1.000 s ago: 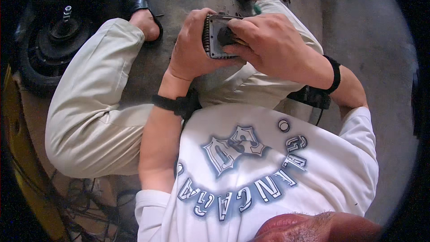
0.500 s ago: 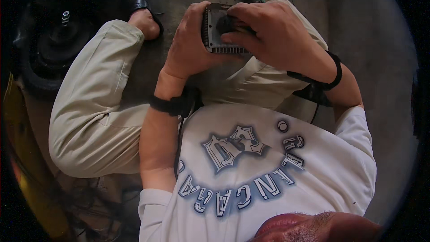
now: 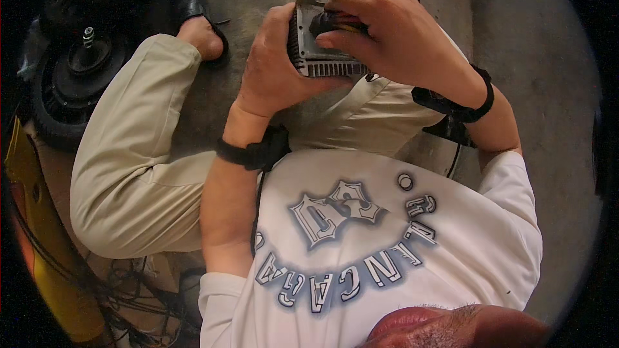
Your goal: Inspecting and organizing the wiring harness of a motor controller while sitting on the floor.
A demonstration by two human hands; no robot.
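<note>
1. Higher in my head view than half a second ago, the finned metal box shows more of its lower fins; both hands rise with it.
2. Left hand: grasping the box by its left side, with part of the hand passing under the lower edge.
3. Right hand: thumb and fingers closed about a dark bundle, from which coloured wires show beside the fingers. I cannot tell whether the bundle is fixed to the box.
4. Position of the box: held up between the two hands, above the floor, its flat plate facing my camera and the bundle in front of that plate.
5. Surroundings, as I see them remotely: at upper left, a black wheel lies near the left shoe; at lower left, a yellow panel stands beside tangled dark cables. Black bands circle both wrists.
</note>
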